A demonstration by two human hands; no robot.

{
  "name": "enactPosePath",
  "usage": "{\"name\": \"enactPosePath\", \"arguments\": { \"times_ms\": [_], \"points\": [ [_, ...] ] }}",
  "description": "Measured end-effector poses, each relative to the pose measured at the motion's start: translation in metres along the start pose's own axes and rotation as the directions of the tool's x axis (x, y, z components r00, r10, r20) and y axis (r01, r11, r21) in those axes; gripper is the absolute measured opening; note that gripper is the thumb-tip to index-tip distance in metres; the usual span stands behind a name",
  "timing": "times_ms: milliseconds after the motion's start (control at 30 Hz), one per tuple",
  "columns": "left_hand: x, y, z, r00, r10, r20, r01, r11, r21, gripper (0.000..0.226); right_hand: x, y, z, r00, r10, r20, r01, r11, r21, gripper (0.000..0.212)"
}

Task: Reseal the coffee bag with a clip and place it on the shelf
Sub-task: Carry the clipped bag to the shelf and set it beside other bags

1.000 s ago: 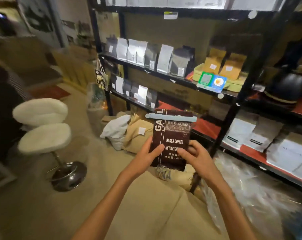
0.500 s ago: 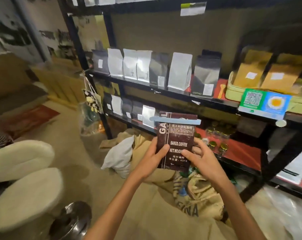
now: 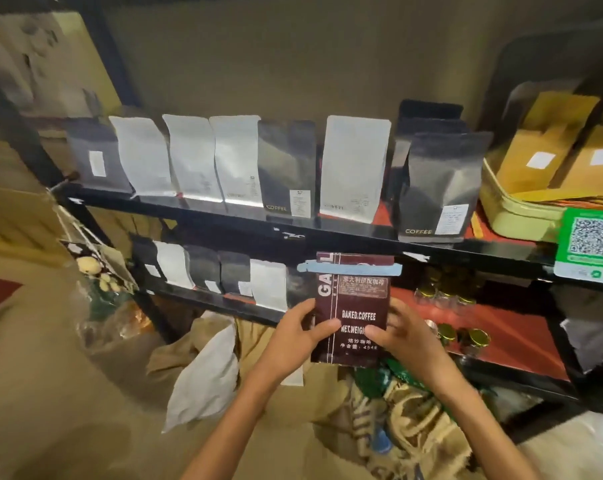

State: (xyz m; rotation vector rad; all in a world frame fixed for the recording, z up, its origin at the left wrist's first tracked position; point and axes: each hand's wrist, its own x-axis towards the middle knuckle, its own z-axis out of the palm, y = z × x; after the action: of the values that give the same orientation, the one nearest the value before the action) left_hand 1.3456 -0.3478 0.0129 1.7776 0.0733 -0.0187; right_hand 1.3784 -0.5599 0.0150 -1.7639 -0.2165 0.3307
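A dark brown coffee bag (image 3: 357, 299) printed "BAKED.COFFEE" stands upright in the air in front of the black shelf (image 3: 327, 237). A light blue clip (image 3: 352, 269) runs across its folded top. My left hand (image 3: 293, 337) grips the bag's left edge with the thumb on the front. My right hand (image 3: 405, 336) grips the right edge the same way. The bag's top is level with the front lip of the upper shelf board, its body in front of the lower shelf opening.
Several white, grey and black coffee bags (image 3: 353, 168) line the upper shelf, more on the lower one (image 3: 203, 271). A yellow-green tray (image 3: 514, 213) holds kraft bags at right, with a QR sign (image 3: 591, 247). Small gold-lidded jars (image 3: 449, 332) sit on red lining. Burlap sacks (image 3: 397, 420) lie below.
The view has drawn closer to the shelf. Both hands have carried the clipped bag forward toward the shelves, still held upright the same way.
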Motion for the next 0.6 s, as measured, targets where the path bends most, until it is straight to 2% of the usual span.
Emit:
{"name": "enactPosePath", "arguments": {
  "times_ms": [67,200,267,333,367,433,467,600],
  "points": [
    [0.025,-0.02,-0.015,0.999,0.027,0.021,-0.028,0.999,0.042,0.022,0.021,0.013,0.01,0.999,0.017,-0.046,-0.018,1.0,-0.022,0.052],
    [0.071,-0.072,-0.026,0.981,0.012,0.191,-0.035,0.992,0.119,0.021,0.059,0.055,0.029,0.987,0.059,-0.146,-0.066,0.997,-0.045,0.048],
    [0.095,-0.094,-0.031,0.966,0.014,0.258,-0.088,0.957,0.276,0.025,0.079,0.076,0.033,0.983,0.046,-0.178,-0.058,0.996,-0.062,0.043],
    [0.121,-0.113,-0.04,0.948,0.081,0.307,-0.237,0.824,0.514,0.043,0.099,0.096,0.031,0.975,0.038,-0.217,-0.047,0.998,-0.04,0.04],
    [0.133,-0.117,-0.045,0.932,0.177,0.315,-0.345,0.699,0.626,0.045,0.108,0.106,0.028,0.974,0.033,-0.226,-0.042,0.999,-0.032,0.039],
    [0.159,-0.126,-0.052,0.85,0.416,0.322,-0.496,0.428,0.755,0.042,0.126,0.127,0.019,0.969,0.009,-0.245,-0.012,1.0,-0.012,0.039],
    [0.175,-0.129,-0.055,0.818,0.474,0.326,-0.519,0.364,0.774,0.045,0.138,0.136,0.014,0.964,-0.008,-0.265,0.008,1.0,-0.003,0.039],
    [0.225,-0.144,-0.061,0.802,0.473,0.364,-0.547,0.339,0.765,0.058,0.172,0.176,0.0,0.947,-0.054,-0.318,0.062,0.998,0.014,0.035]
  ]
}}
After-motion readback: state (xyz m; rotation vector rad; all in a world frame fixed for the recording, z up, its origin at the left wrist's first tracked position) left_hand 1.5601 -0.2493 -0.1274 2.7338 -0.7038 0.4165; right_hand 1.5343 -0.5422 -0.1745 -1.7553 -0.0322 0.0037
